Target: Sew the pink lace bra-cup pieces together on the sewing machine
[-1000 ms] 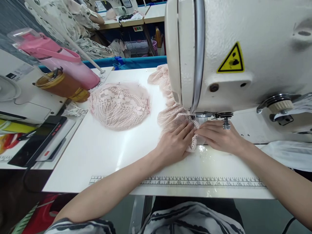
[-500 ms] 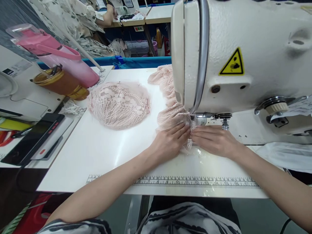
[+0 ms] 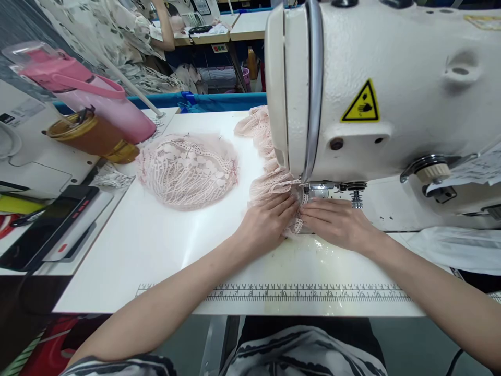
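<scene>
Pale pink lace fabric (image 3: 270,185) lies bunched under the head of a white sewing machine (image 3: 364,146), its far part trailing back along the machine's left side. My left hand (image 3: 270,222) presses on this fabric just left of the presser foot area, fingers together and curled at the tips. From the right, my right hand (image 3: 336,222) holds the edge of a narrow scalloped lace trim (image 3: 298,225) near the needle. The fingertips of both hands almost meet over the trim. The needle itself is hidden. A rounded pink lace piece (image 3: 188,172) rests on the table to the left.
A pink bottle (image 3: 105,107), an amber cup (image 3: 94,138) and a black phone-like device (image 3: 50,224) are at the left. A printed ruler (image 3: 297,293) runs along the table's front edge. White cloth (image 3: 457,248) lies at the right. Behind, another person's arm (image 3: 166,28) is raised.
The lace trim's near end has shifted slightly away from me, toward the machine, and my left hand has moved a little with it. The view has shifted slightly. The other person's arm has lifted.
</scene>
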Demonstrator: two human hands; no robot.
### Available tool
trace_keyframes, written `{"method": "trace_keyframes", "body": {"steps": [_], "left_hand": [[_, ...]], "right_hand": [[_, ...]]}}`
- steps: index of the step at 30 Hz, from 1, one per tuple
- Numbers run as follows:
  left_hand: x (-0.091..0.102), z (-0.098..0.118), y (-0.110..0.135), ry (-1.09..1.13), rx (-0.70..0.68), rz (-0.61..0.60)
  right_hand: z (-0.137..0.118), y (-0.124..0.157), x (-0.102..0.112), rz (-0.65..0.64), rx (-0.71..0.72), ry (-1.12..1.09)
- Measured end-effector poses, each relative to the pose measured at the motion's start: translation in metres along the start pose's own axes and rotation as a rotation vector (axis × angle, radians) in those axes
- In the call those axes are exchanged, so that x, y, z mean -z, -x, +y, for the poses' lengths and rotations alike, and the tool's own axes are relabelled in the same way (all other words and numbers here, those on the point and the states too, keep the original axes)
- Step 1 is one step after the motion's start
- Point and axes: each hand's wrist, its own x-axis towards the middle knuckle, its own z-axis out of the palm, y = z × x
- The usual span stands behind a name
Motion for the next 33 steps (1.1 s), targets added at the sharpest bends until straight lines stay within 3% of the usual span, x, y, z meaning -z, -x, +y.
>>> {"method": "trace_keyframes", "body": {"steps": [18,28,33], "left_hand": [[-0.003,0.004,-0.001,-0.009,0.035,-0.043],[-0.002,0.006,-0.004,-0.021,0.075,-0.108],[-0.004,0.007,-0.005,-0.030,0.078,-0.077]], "right_hand": [[0.010,-0.002,0.000,-0.016,-0.056,-0.042],[0.011,-0.004,0.005,-0.001,-0.067,0.075],[0.012,-0.005,0.009,-0.005,-0.082,0.138]]}}
